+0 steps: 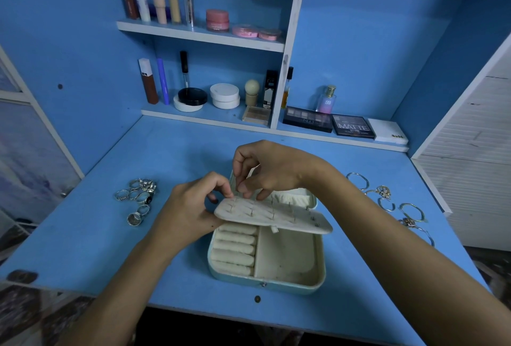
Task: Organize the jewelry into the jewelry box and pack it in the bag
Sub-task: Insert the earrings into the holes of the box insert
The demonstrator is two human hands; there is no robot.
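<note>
Left grip (190, 207) holds the earring panel (272, 214) over the jewelry box (318, 265); right grip (265, 171) pinches its top edge.

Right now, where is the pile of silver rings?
In the head view, the silver rings lie on the blue desk, left of the open jewelry box, just beyond the left hand.

both hands (193, 207) pinch at the jewelry box (290, 276) earring panel (276, 217).

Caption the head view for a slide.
Both hands work at the cream earring panel over the open pale-blue jewelry box.
</note>
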